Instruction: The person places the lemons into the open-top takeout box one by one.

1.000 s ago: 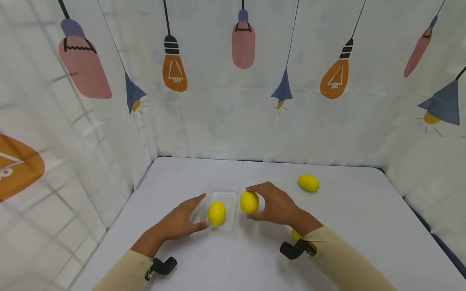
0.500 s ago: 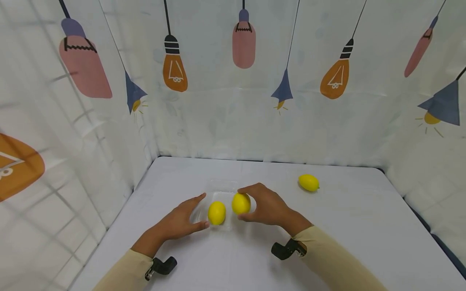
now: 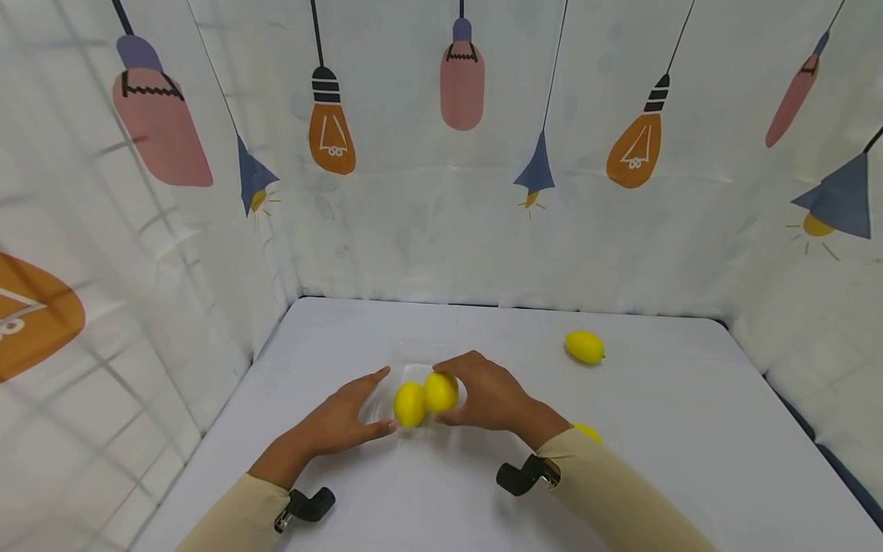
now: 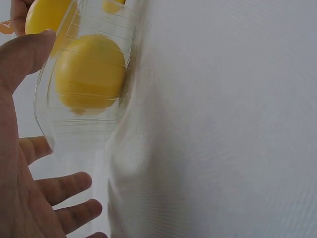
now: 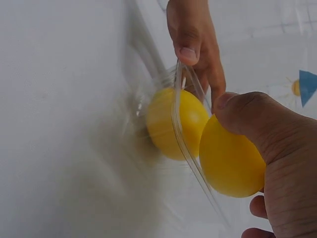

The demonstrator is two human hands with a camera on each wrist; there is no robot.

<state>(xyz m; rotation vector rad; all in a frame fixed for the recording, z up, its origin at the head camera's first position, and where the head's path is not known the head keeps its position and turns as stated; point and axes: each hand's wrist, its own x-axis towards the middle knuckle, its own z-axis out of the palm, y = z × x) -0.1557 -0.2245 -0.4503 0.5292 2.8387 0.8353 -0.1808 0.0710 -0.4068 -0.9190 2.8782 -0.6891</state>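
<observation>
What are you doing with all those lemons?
A person's right hand grips a lemon at the rim of a clear plastic tray. The left hand steadies the tray, which already holds one lemon. Another lemon lies farther back on the white table.

No readable text, labels, brands or numbers anywhere. The curtain (image 3: 441, 192) carries only printed lamp and bulb drawings, no words. Lemons (image 3: 585, 346) and the clear tray (image 3: 414, 357) are unmarked.
</observation>
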